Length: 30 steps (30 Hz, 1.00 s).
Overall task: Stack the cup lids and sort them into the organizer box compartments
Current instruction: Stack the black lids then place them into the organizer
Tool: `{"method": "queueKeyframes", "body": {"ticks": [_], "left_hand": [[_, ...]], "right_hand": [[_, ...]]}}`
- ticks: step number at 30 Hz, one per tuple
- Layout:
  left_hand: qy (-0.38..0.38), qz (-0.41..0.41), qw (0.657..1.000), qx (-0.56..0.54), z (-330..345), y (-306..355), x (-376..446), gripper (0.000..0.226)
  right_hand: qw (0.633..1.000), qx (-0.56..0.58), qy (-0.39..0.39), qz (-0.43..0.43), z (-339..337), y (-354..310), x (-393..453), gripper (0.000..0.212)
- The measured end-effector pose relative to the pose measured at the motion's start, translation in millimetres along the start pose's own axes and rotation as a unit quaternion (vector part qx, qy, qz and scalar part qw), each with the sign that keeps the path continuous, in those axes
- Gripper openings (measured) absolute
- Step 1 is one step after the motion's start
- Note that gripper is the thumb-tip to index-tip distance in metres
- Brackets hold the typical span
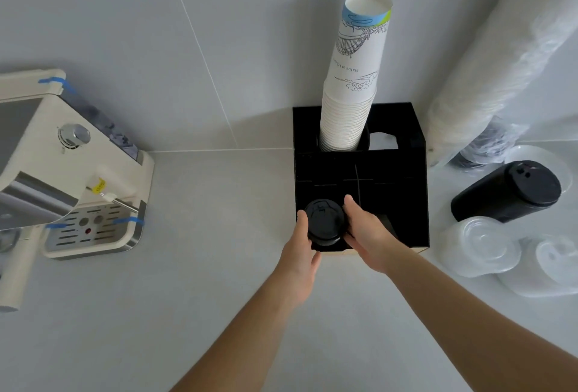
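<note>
The organizer box (394, 204) is black and square, with thin walls that split it into small rooms. A stack of black lids (325, 224) sits at the near left corner of the box; the lids are round, smooth and a little shiny. The left hand (300, 254) holds the stack on its left side, with the thumb up along the rim and the fingers curled under. The right hand (364, 235) holds it on the right side, fingers bent around the edge. A tall stack of white paper cups (353, 85) stands in the far left room of the box, with thin drawings and a blue and green band at the top. To the right of the box lies another stack of black lids (506, 193) on its side, and near that are see-through plastic lids (481, 244), round and bumpy. A long roll of white lids in a crinkly plastic sleeve (500, 57) leans against the wall behind them. Far to the left of the box sits a cream coffee machine (72, 172) with a shiny metal tray.
</note>
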State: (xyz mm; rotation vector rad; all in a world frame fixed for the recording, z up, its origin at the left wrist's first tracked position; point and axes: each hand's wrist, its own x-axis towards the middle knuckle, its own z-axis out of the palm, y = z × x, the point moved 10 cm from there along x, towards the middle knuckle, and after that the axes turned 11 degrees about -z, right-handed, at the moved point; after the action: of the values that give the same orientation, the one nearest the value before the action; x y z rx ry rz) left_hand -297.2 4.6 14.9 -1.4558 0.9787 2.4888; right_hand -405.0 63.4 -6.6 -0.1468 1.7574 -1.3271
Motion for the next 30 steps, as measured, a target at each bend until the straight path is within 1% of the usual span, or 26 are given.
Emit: {"method": "queueKeyframes", "body": {"ticks": [5, 8, 9, 10, 11, 13, 14, 16, 22, 24, 26, 27, 29, 30], "left_hand": [[0.041, -0.028, 0.998, -0.028, -2.2, 0.6, 17.5, 0.052], [0.078, -0.044, 0.996, -0.001, -4.4, 2.4, 28.0, 0.040], [0.089, -0.051, 0.995, 0.002, -5.3, 3.1, 30.0, 0.039], [0.095, -0.056, 0.994, 0.004, -5.8, 3.9, 32.6, 0.042], [0.099, -0.060, 0.993, 0.007, -6.2, 4.4, 35.6, 0.047], [0.108, -0.060, 0.992, 0.010, -7.7, 6.1, 36.8, 0.057], [0.113, -0.058, 0.992, 0.012, -8.4, 6.8, 36.2, 0.059], [0.120, -0.056, 0.991, 0.023, -9.3, 7.2, 36.3, 0.060], [0.110, -0.061, 0.989, 0.072, -6.5, 8.8, 33.2, 0.065], [0.111, -0.059, 0.988, 0.088, -6.0, 10.3, 29.7, 0.068], [0.108, -0.067, 0.987, 0.103, -5.5, 9.3, 26.8, 0.077], [0.108, -0.068, 0.986, 0.109, -5.1, 9.3, 25.5, 0.079], [0.107, -0.070, 0.985, 0.115, -4.0, 10.4, 21.9, 0.079], [0.108, -0.069, 0.985, 0.119, -3.6, 11.1, 20.5, 0.079]], "right_hand": [[0.997, 0.067, 0.017, 0.026, 2.8, 10.0, 9.4, 0.066], [0.995, 0.070, 0.046, 0.044, 0.5, 16.4, 18.1, 0.069], [0.995, 0.064, 0.054, 0.048, 0.6, 16.1, 18.6, 0.070], [0.995, 0.060, 0.056, 0.055, 2.1, 15.2, 17.6, 0.074], [0.995, 0.055, 0.060, 0.063, 2.6, 14.7, 15.9, 0.082], [0.994, 0.061, 0.059, 0.065, 2.5, 20.2, 22.9, 0.106], [0.995, 0.065, 0.054, 0.060, 2.2, 25.4, 29.0, 0.113], [0.995, 0.063, 0.049, 0.061, -1.0, 38.4, 41.2, 0.118], [0.994, 0.065, 0.052, 0.071, -3.4, 45.4, 42.2, 0.119], [0.994, 0.072, 0.051, 0.063, -4.1, 43.8, 42.1, 0.117], [0.994, 0.066, 0.056, 0.066, -1.4, 27.7, 25.9, 0.109], [0.994, 0.064, 0.059, 0.069, 0.3, 21.2, 19.1, 0.098], [0.994, 0.071, 0.054, 0.063, 3.3, 11.0, 11.0, 0.064], [0.994, 0.078, 0.048, 0.059, 4.0, 9.6, 10.7, 0.054]]}}
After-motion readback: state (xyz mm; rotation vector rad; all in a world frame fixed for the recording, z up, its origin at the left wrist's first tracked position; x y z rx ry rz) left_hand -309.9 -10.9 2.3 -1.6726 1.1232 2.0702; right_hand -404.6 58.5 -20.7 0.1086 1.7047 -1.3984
